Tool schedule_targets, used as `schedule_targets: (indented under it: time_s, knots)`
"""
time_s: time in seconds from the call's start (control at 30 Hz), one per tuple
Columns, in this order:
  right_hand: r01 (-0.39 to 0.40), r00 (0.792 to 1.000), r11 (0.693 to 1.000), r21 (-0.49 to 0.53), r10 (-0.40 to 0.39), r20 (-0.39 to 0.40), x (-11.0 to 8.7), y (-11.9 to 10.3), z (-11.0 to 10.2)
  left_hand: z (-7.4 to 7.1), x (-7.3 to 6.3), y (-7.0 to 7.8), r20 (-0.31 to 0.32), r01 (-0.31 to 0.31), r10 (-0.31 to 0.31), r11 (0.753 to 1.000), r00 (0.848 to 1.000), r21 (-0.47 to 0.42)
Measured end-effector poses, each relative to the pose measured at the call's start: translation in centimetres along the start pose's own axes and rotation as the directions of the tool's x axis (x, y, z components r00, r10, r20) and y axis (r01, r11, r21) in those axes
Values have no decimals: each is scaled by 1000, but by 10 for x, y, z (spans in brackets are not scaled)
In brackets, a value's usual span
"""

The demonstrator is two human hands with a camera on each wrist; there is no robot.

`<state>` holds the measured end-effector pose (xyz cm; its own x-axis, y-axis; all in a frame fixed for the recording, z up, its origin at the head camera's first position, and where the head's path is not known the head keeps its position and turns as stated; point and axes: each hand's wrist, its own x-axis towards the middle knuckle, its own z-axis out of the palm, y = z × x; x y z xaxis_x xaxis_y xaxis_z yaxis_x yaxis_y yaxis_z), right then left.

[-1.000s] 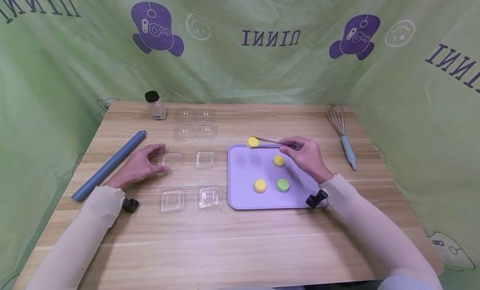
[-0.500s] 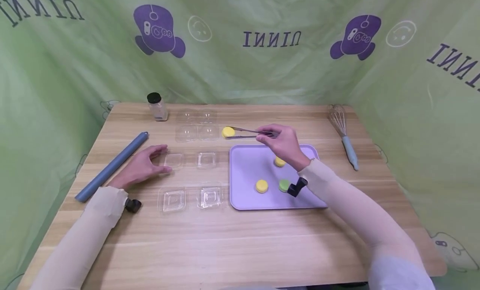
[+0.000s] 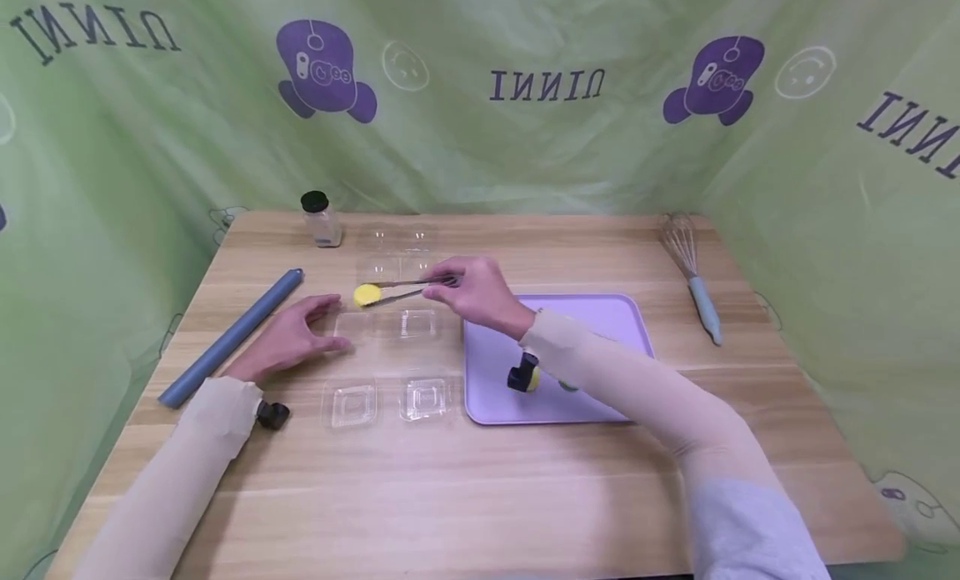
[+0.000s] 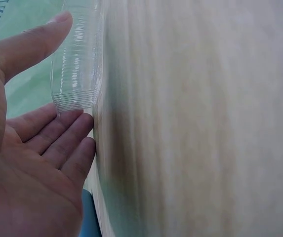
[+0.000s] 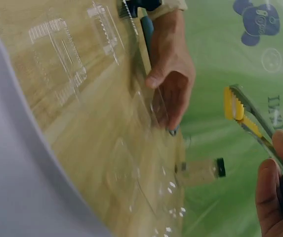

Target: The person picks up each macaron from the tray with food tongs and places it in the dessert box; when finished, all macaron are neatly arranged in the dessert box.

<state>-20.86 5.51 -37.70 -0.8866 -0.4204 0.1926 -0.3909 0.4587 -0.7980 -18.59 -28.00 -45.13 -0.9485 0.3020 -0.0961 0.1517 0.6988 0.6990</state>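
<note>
My right hand point(image 3: 480, 295) pinches metal tongs point(image 3: 405, 282) whose tips grip a yellow macaron point(image 3: 367, 295). In the right wrist view the macaron point(image 5: 233, 106) sits between the toothed ends of the tongs point(image 5: 252, 108), in the air. Below it is a small clear plastic box point(image 3: 354, 325), lying beside my left hand point(image 3: 291, 337). Fingers and thumb of that hand are spread apart around the box's left side. The left wrist view has the fingertips at the ribbed wall of the box point(image 4: 77, 64); whether they press it I cannot tell.
More clear boxes point(image 3: 417, 323) stand nearby, with clear lids point(image 3: 397, 238) behind. On the purple tray point(image 3: 600, 313), a yellow macaron point(image 3: 534, 380) and a green one point(image 3: 567, 387) are partly covered by my right arm. A rolling pin point(image 3: 232, 338), jar point(image 3: 322, 222) and whisk point(image 3: 693, 280) lie around.
My right hand has carried the yellow macaron in the tongs leftward, from over the tray's back edge to above the box beside my left hand. The left hand keeps its place.
</note>
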Motion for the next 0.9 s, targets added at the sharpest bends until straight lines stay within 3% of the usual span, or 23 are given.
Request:
schedule_targets:
  time_s: [0.17,0.27,0.57,0.9]
  knots:
    - [22,993,997,-80,-13,118,7,-4,30,3,-2,-1,-4,13,-13,1000,1000,-7]
    - [37,990,990,-134,-18,142,11,-3,43,4,-2,-2,-19,-7,6,1000,1000,-16]
    - [-14,987,983,-182,42,154,19,2,57,2,0,-1,-30,-33,33,999,999,-9]
    - [5,992,979,-204,21,127,26,7,57,2,0,-2,-29,-38,39,999,999,10]
